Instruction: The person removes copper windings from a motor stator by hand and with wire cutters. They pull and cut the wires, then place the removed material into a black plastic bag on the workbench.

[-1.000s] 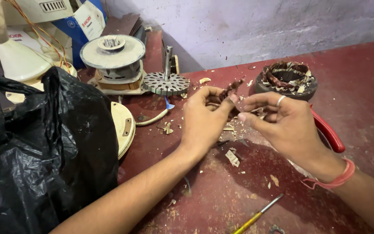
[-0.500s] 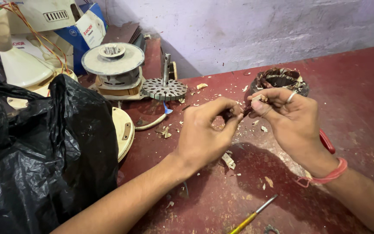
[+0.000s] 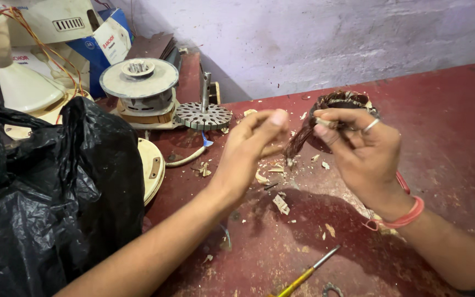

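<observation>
A motor stator [image 3: 343,102] with dark copper winding was observed at centre right of the frame, raised just above the red table [image 3: 446,137]. The right hand [image 3: 366,151] was found closed on it, its grip pinching a small pale piece at the winding's near edge between thumb and forefinger; a ring was noted on one finger and a red band at the wrist. A loose tuft of winding wire [image 3: 298,142] was seen hanging from the stator toward the table. The left hand [image 3: 248,151] was recorded at centre frame, its grip narrow, fingers drawn together near the tuft; whether anything was held could not be told.

Pale scraps of insulation [image 3: 280,204] were scattered on the table beneath both hands. A finned rotor disc [image 3: 203,115] on a shaft and a round motor housing [image 3: 138,85] were noted at upper left, a black plastic bag [image 3: 50,192] at left, and a yellow-handled screwdriver [image 3: 303,273] at the lower edge.

Risks judged: fine wire could be snapped or fingertips cut if the tuft were pulled sharply; the stator, supported by one hand only, could be dropped onto the table; scraps could be swept to the floor by a forearm.
</observation>
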The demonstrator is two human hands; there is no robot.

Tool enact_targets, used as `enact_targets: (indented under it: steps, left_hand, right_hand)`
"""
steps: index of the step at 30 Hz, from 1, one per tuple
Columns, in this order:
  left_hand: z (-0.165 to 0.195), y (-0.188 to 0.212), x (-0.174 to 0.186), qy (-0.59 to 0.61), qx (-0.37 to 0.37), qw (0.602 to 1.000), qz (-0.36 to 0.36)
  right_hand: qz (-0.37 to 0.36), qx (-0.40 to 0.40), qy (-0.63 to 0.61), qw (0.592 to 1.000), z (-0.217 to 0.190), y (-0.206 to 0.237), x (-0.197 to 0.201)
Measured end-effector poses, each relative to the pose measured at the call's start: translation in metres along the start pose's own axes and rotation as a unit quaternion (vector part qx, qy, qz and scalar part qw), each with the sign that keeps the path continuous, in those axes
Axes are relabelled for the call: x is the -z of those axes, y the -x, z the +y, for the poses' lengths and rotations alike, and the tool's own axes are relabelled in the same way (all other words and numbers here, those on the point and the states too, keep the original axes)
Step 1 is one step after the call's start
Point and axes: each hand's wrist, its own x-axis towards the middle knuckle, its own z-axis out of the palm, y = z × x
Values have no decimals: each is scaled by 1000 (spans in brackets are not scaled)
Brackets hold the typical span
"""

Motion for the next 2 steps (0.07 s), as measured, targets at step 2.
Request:
enact_targets:
  steps: [2]
  left_hand:
    - [-1,-6,0,-59,151,985,-53]
  right_hand:
    - [-6,12,10,1000,-2,3,-5]
